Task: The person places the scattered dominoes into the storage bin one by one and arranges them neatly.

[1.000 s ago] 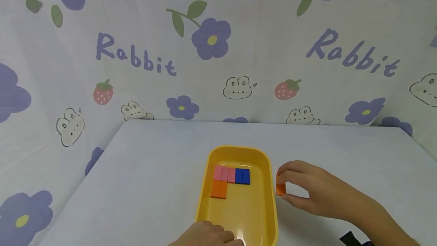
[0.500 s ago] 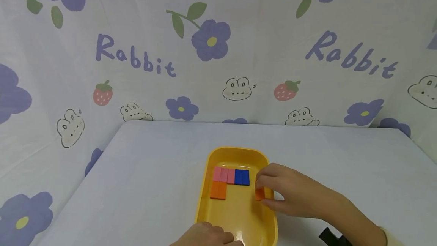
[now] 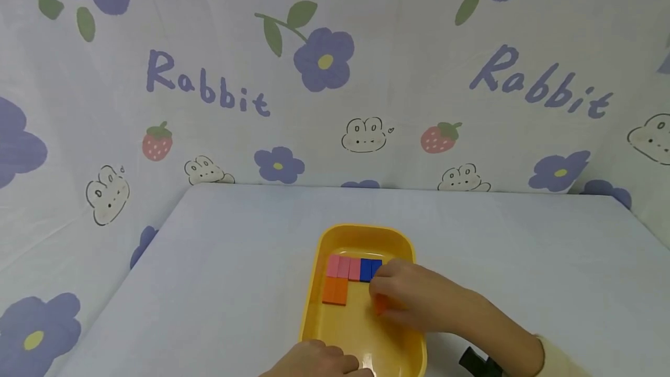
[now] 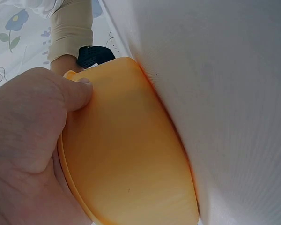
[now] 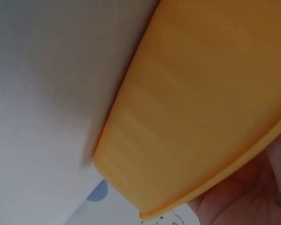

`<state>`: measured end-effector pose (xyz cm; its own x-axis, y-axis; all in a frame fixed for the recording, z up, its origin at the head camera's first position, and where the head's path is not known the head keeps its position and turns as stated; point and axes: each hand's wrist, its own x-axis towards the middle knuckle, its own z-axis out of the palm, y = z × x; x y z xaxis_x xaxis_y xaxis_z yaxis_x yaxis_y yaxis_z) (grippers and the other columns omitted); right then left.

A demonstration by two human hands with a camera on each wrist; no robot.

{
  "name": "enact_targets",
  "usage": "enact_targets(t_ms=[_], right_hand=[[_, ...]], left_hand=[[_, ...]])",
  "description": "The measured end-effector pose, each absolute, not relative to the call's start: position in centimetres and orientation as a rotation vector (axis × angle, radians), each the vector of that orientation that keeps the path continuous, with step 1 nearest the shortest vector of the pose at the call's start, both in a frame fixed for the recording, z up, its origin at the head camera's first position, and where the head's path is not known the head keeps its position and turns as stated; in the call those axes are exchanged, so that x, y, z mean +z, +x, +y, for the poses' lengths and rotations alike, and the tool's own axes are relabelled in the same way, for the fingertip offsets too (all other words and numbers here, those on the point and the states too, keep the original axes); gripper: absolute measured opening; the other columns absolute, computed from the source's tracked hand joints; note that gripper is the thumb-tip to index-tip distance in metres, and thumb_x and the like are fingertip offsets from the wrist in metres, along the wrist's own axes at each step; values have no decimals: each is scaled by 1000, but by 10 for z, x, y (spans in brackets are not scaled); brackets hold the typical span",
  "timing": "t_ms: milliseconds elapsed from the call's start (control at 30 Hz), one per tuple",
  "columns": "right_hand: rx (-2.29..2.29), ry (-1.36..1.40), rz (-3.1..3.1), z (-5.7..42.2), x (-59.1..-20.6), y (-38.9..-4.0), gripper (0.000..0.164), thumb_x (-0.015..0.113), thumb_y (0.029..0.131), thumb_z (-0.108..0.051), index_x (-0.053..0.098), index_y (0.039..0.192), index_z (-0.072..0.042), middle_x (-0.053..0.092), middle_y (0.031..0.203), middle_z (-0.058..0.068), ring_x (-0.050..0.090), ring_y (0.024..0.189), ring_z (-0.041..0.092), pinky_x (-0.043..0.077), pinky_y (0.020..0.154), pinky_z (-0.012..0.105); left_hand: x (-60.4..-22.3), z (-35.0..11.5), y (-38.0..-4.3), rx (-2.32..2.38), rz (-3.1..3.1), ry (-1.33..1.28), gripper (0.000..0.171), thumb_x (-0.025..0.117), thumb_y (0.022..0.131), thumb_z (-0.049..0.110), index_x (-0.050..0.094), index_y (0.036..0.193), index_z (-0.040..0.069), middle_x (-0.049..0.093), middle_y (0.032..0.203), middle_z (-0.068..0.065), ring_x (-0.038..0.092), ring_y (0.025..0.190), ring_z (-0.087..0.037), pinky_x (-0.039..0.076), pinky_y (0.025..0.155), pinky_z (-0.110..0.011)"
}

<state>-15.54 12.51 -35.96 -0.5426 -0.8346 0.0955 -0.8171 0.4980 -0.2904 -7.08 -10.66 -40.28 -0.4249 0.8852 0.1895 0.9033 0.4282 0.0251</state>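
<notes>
A yellow tray [image 3: 309, 324] lies on the table, long side toward the wall. My left hand [image 3: 320, 359] grips its near left rim; in the left wrist view the thumb [image 4: 79, 93] presses the outer wall. Over the tray's right half, my right hand [image 3: 413, 295] pinches an orange tile [image 3: 380, 305] between thumb and fingers. Three pink tiles [image 3: 343, 267] and two blue tiles [image 3: 366, 269] form a row inside. Two more orange tiles [image 3: 335, 291] lie side by side below the left pink ones. The right hand partly covers the blue end. The right wrist view shows mostly the tray's outer wall [image 5: 201, 93].
White cloth covers the table [image 3: 235, 278]. Behind it hangs a patterned curtain [image 3: 392, 63] with flowers, rabbits and strawberries. A black device [image 3: 478, 363] sits by the right wrist, below a cream sleeve [image 3: 557, 359].
My right hand has carried the orange tile leftward from outside the tray, over its right rim, to just below the blue tiles. The left hand stays on the rim.
</notes>
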Motion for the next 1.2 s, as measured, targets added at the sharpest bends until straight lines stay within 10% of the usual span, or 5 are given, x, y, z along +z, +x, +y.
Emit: enact_targets(t_ms=[567, 1200], right_hand=[[-339, -1432, 2667, 99, -370, -157, 16, 77, 88, -20, 62, 84, -18, 45, 74, -11, 43, 72, 9, 42, 68, 22], [-411, -1481, 2491, 113, -361, -141, 9, 73, 92, -18, 70, 101, -17, 64, 97, -13, 58, 90, 5, 50, 86, 24]], left_hand=[[-404, -108, -72, -136, -2423, -1600, 13, 70, 91, 31, 58, 92, 25, 37, 66, 16, 22, 53, 3, 17, 49, -10], [-403, -108, -71, -159, -2482, -1597, 14, 69, 91, 36, 58, 91, 27, 35, 65, 18, 24, 52, 5, 21, 49, -9]])
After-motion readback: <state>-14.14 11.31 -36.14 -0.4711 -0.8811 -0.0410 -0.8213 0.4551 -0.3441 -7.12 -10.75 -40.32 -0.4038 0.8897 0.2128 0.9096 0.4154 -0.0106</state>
